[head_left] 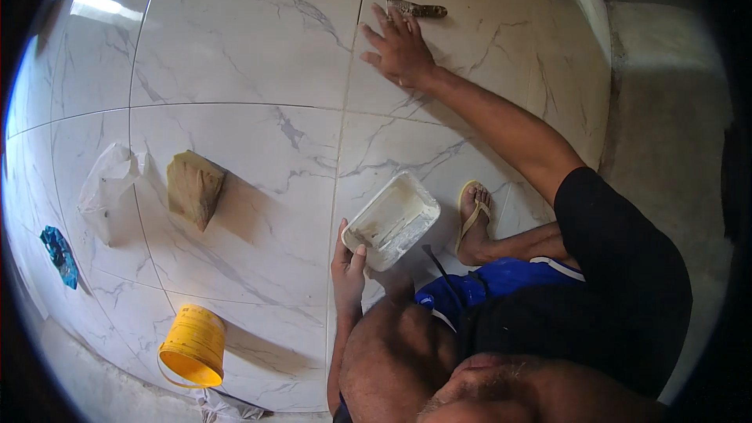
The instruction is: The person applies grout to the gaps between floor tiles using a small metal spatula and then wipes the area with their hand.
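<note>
My left hand point(349, 270) grips the rim of a white rectangular plastic tub point(393, 223), thumb over the edge. The tub is tilted, with grey-white residue smeared inside. Out at the far right, my right hand point(398, 48) is stretched over the floor with its fingers spread. Just beyond its fingertips lies a short, narrow, dark bar-like piece point(417, 9) with a crusty, mottled surface. Whether the fingertips touch that piece I cannot tell.
White grey-veined tiles point(235, 47) cover the floor. To the left are a yellowish block point(193, 186), a white plastic bag point(110, 188), a crumpled teal wrapper point(59, 257) and a tipped yellow bucket point(194, 345). My sandalled foot point(475, 215) stands beside the tub.
</note>
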Motion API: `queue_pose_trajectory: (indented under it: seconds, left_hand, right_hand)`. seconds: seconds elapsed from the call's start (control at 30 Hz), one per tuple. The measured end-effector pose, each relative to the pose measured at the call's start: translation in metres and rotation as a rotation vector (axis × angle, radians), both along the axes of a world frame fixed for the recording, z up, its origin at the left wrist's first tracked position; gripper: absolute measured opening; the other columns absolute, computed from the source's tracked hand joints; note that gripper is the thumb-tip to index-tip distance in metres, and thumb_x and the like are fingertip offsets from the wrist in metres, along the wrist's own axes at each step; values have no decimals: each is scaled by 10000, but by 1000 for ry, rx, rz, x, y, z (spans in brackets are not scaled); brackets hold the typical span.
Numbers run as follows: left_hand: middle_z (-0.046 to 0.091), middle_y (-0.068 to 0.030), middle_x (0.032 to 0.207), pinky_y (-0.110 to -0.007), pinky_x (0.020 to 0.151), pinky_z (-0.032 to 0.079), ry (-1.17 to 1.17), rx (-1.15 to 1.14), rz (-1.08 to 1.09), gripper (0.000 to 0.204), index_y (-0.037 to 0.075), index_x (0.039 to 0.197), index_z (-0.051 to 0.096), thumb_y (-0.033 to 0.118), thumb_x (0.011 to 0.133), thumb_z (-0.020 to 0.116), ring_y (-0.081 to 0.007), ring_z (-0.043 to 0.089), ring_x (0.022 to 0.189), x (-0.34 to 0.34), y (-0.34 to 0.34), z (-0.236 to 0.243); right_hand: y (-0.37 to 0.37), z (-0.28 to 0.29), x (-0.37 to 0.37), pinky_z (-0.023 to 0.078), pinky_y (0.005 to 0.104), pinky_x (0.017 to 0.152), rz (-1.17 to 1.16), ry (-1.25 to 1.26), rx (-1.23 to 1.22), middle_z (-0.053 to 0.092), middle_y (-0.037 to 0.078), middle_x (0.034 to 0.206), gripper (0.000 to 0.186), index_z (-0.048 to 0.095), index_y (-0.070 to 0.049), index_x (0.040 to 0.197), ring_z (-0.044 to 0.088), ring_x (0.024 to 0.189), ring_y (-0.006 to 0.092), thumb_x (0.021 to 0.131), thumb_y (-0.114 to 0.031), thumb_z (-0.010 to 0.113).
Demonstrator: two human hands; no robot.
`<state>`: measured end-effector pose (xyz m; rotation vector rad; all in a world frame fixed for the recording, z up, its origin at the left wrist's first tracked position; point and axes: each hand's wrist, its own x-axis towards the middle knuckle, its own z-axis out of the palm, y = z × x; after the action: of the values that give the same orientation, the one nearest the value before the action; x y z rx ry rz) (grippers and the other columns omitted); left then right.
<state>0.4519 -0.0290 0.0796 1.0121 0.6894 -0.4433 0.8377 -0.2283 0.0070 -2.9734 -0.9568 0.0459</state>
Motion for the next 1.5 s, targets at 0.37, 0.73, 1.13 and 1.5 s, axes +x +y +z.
queue_pose_trajectory:
  seconds: [0.37,0.73,1.13,1.5]
  left_hand:
    - [436,-199,1589,-407,1224,292,108,128,187,656,-30,1610,303,28,1000,538,-288,427,1457,-28,27,12]
    - [418,-178,1616,-396,1232,276,127,194,248,597,-54,1577,363,-3,999,503,-264,409,1474,-42,42,6]
    - [408,-187,1622,-393,1230,275,132,177,256,576,-65,1570,369,30,1015,493,-263,395,1483,-47,48,2]
    - [427,-186,1608,-391,1230,270,103,194,259,577,-62,1572,368,70,1026,502,-265,401,1478,-52,55,-2]
  right_hand:
    - [25,0,1,145,640,1231,-68,-4,-77,210,208,1689,699,466,-47,1528,145,1568,424,1045,-552,474]
    - [30,-1,-5,139,649,1228,-42,-32,-146,222,207,1687,739,457,19,1509,160,1563,422,1057,-565,435]
    - [40,4,-19,101,682,1228,-53,7,-249,170,186,1711,863,407,55,1538,118,1577,416,1050,-652,322]
    - [51,7,-42,108,690,1225,-76,19,-298,151,158,1722,922,389,47,1556,110,1586,381,1032,-704,278]
